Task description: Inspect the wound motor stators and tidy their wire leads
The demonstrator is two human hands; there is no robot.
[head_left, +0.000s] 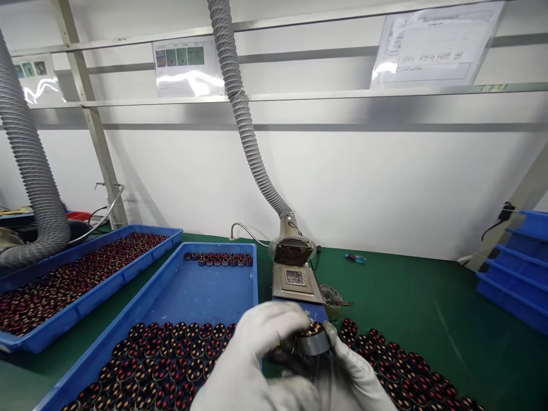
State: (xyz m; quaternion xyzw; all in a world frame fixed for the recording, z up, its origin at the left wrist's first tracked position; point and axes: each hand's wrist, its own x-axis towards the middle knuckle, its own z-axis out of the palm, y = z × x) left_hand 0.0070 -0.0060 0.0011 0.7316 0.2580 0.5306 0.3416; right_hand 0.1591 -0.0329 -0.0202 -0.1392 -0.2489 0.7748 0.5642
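Observation:
A small round black part (pixel 314 341) with a smooth grey side and copper-coloured pieces on top is between my two white-gloved hands, low in the middle of the head view. My right hand (pixel 357 371) grips it from the right, fingers against its edge. From the left, my left hand (pixel 252 359) curls around it, with its forefinger at the upper left rim and its thumb blurred below. Something dark under the part is too smeared to make out. Just behind stands a soldering fume device (pixel 297 279) with a metal plate and a square code label.
A blue tray (pixel 201 291) holds rows of similar round parts. Another full blue tray (pixel 124 274) lies further left. Loose round parts (pixel 398 365) cover the green table at right. Blue-handled cutters (pixel 355 258), stacked blue trays (pixel 518 274) and a hanging grey hose (pixel 244 114) are around.

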